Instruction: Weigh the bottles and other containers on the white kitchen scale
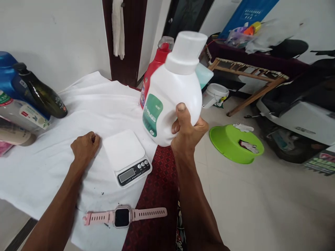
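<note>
My right hand (pixel 187 130) grips a white laundry detergent bottle (pixel 180 87) with a green label and a white cap. The bottle is tilted a little and held up at the table's right side, its handle inside my fingers. On the white cloth, my left hand (pixel 85 146) rests curled in a loose fist, and nothing shows in it. Between the hands lies a white digital kitchen scale (pixel 124 150) with a bare platform and a dark display. Closer to me, a pink smartwatch (pixel 122 217) lies stretched out flat.
A dark green bottle (pixel 42 90), a blue jug (pixel 12 75) and a clear bottle (pixel 23 109) stand at the left. Behind the detergent is a red bottle (pixel 154 68). An upturned green basin (pixel 235 143) with gloves lies on the floor, near a scooter (pixel 300 118).
</note>
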The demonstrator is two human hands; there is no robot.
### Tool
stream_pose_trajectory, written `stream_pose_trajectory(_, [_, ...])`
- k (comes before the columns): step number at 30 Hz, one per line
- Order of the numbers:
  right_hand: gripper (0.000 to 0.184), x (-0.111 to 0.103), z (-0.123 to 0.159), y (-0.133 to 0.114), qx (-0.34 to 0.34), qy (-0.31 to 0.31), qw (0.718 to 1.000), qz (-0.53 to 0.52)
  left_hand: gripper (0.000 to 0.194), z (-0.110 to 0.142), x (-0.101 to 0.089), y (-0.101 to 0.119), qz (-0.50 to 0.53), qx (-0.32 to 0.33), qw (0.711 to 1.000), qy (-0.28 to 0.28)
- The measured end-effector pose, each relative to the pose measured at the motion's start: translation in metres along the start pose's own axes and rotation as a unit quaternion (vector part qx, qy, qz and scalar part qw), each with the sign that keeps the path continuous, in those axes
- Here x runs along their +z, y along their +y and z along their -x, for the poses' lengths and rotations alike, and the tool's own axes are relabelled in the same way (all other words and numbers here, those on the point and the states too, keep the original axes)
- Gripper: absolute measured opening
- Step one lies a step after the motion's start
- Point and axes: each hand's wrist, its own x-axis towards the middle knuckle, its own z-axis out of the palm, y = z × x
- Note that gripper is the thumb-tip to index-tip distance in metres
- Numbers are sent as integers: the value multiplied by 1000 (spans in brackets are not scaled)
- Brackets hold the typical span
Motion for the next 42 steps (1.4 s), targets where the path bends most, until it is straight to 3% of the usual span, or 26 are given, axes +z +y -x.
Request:
stream_pose_trajectory(4, [57, -11, -24, 30, -65, 61, 995, 42, 36, 1, -1, 2, -3, 2, 1000, -2])
stream_pose_trajectory(8, [58, -21, -34, 48, -58, 126, 989, 50, 36, 1, -1, 1, -10, 2, 1000, -1])
stream_pose_trajectory(16, [53, -28, -32, 50, -46, 80, 993, 74, 38, 0, -1, -1, -10, 6, 1000, 7])
stream_pose_trajectory(19, [44, -35, -20, 39, -107, 119, 978, 137, 37, 0, -2, -2, -7, 14, 1000, 12])
stream_pose_trajectory(22, [41, -40, 6, 28, -211, 199, 937, 196, 37, 0, -1, -4, 3, 18, 1000, 18])
stream_pose_trajectory(24, [36, -37, 27, 27, -209, 147, 947, 197, 37, 0, 0, -6, 10, 18, 1000, 24])
stream_pose_trajectory(27, [42, -19, 45, 37, -59, -105, 986, 112, 36, 1, 1, -7, 25, 13, 999, 31])
stream_pose_trajectory(29, [51, -6, 45, 49, 48, -190, 980, 20, 33, 2, 0, -6, 53, 5, 998, 30])
stream_pose_trajectory(32, [63, 6, 37, 66, 153, -223, 960, -69, 28, 5, -1, -4, 91, -7, 995, 37])
stream_pose_trajectory(36, [71, 2, 37, 84, 221, -224, 947, -66, 22, 9, -7, -5, 133, -6, 990, 38])
stream_pose_trajectory(40, [71, -6, 44, 100, 205, -192, 960, -11, 28, 20, -20, -26, 214, 18, 976, 34])
stream_pose_trajectory(42, [67, -9, 45, 104, 169, -206, 963, 33, 29, 29, -31, -45, 248, 8, 965, 85])
